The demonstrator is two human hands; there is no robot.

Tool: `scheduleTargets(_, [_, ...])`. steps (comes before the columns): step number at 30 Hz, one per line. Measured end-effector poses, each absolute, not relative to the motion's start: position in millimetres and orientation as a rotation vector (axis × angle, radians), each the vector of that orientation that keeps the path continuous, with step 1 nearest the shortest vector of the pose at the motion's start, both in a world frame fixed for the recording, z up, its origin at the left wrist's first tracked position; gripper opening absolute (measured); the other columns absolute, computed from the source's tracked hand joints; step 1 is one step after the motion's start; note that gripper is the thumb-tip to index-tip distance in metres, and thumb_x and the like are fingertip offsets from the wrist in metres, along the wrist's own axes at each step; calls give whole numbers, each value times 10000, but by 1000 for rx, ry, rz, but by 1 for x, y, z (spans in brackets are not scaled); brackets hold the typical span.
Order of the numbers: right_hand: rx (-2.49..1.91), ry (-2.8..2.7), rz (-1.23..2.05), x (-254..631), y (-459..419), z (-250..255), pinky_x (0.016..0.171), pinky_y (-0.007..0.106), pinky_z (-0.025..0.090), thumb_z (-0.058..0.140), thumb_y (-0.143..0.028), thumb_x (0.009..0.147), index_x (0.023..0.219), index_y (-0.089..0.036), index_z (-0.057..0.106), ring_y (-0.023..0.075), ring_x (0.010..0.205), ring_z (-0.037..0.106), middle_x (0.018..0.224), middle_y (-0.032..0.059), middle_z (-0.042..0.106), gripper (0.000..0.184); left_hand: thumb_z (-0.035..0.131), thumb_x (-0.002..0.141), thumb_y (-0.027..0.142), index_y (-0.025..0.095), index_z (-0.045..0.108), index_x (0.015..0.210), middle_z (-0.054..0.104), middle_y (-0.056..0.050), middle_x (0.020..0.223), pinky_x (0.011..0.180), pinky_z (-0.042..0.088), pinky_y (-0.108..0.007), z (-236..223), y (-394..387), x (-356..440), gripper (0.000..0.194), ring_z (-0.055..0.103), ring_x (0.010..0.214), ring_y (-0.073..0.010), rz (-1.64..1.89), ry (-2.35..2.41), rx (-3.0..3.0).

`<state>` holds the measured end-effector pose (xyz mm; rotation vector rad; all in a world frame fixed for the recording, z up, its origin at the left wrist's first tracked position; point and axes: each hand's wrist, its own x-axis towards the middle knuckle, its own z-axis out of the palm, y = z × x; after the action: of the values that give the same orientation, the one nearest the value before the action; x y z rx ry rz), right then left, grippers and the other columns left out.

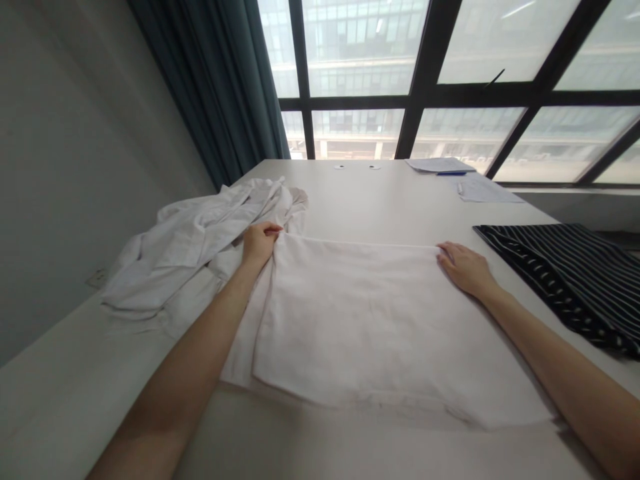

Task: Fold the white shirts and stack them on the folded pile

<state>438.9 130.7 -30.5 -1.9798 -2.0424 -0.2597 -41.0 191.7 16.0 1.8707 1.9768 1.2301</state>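
A folded white garment (pixel 370 320) lies spread over the near middle of the table, its far edge straight and its near edge showing layers. My left hand (pixel 260 243) pinches its far left corner between thumb and fingers. At the far right corner, my right hand (pixel 465 267) grips the same edge, fingertips on the fold and palm down. Both forearms reach in from the near side, along the two sides of the cloth. Just beyond my left hand is a rumpled heap of white clothes (pixel 185 240).
A black garment with white stripes (pixel 565 273) lies on the right of the white table (pixel 360 203). Toward the back right are papers (pixel 440 165) and a blue pen (pixel 451 174). Large windows (pixel 365 53) stand behind, with a dark blue curtain (pixel 220 80) at left.
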Motion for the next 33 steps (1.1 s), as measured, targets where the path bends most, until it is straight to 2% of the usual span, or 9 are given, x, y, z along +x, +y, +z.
scheduleTargets(4, [-1974, -2040, -263, 436, 130, -30, 1037, 503, 413, 308, -380, 965, 1263, -166, 598, 301, 1243, 548, 1332, 150, 613, 467, 370, 789, 27, 86, 656, 1157, 673, -150, 1191, 999, 465, -388, 36, 182, -21, 471, 668, 1037, -244, 1229, 2016, 2045])
scheduleTargets(7, [-1970, -2039, -264, 436, 130, -31, 1039, 507, 408, 317, -378, 960, 1264, -185, 596, 298, 1243, 544, 1331, 143, 614, 455, 357, 829, 40, 130, 621, 1237, 611, -98, 1333, 1130, 345, -357, 40, 169, 15, 494, 548, 1256, -201, 1048, 1849, 2310])
scheduleTargets(10, [-1974, -2041, -264, 437, 130, -31, 1038, 507, 405, 316, -378, 958, 1266, -187, 594, 300, 1235, 548, 1324, 142, 618, 457, 455, 890, 163, 207, 610, 1288, 561, -32, 1424, 1192, 238, -347, 24, 151, 52, 430, 469, 1348, -174, 671, 1584, 2544])
scheduleTargets(12, [-1974, -2048, -261, 438, 130, -30, 1037, 500, 408, 315, -379, 958, 1269, -182, 593, 299, 1234, 550, 1322, 144, 619, 461, 481, 924, 271, 212, 548, 1368, 461, -55, 1510, 1196, 218, -422, 9, 141, 66, 453, 398, 1407, -216, 441, 1505, 2594])
scheduleTargets(14, [-1973, -2057, -257, 439, 130, -30, 1035, 498, 412, 312, -378, 959, 1272, -177, 592, 299, 1231, 551, 1322, 145, 619, 465, 429, 967, 359, 200, 442, 1459, 361, -88, 1564, 1182, 221, -495, -2, 136, 68, 517, 316, 1454, -251, 269, 1499, 2595])
scheduleTargets(19, [-1986, -2072, -251, 440, 129, -29, 1051, 495, 399, 299, -386, 962, 1279, -161, 592, 297, 1243, 548, 1335, 144, 612, 487, 312, 1005, 501, 187, 292, 1538, 209, -125, 1616, 1182, 147, -547, -5, 142, 47, 619, 174, 1499, -287, 73, 1629, 2570])
scheduleTargets(24, [-1989, -2081, -258, 441, 129, -30, 1061, 491, 392, 282, -397, 968, 1296, -180, 580, 290, 1256, 539, 1356, 130, 602, 493, 306, 990, 564, 196, 305, 1535, 250, -163, 1601, 1166, 148, -564, -2, 153, 30, 657, 212, 1484, -329, 29, 1826, 2541])
scheduleTargets(29, [-1980, -2090, -260, 443, 129, -29, 1059, 482, 400, 284, -398, 968, 1290, -176, 585, 293, 1256, 539, 1344, 133, 609, 494, 325, 985, 559, 122, 346, 1513, 290, -200, 1578, 1174, 168, -512, -3, 161, 17, 686, 230, 1478, -331, 28, 1929, 2536])
scheduleTargets(33, [-1975, -2082, -266, 445, 128, -29, 1044, 472, 415, 301, -400, 967, 1286, -201, 591, 286, 1250, 543, 1327, 122, 621, 475, 325, 987, 548, 88, 368, 1497, 299, -231, 1563, 1167, 182, -526, -3, 166, 11, 688, 256, 1470, -334, 57, 1998, 2518])
